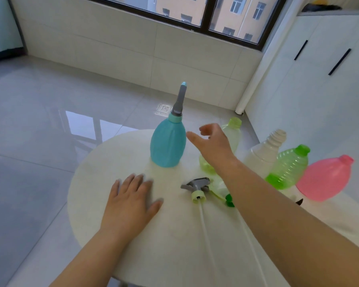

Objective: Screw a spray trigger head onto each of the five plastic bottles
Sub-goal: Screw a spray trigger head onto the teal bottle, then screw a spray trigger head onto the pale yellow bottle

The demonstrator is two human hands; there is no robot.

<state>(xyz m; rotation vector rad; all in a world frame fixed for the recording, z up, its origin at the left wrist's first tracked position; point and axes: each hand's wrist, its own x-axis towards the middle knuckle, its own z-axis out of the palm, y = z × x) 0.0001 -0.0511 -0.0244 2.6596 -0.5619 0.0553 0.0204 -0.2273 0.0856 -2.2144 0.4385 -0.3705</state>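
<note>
Our left grip lay flat, fingers spread; our right grip hovered beyond it, raised, fingers loosely curled.

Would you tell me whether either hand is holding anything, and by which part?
Nothing is held: the left hand lies flat on the table, the right hand hovers open.

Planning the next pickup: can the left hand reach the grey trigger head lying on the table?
Probably yes: the left hand lies flat on the table, with only bare tabletop between it and the trigger head.
</note>
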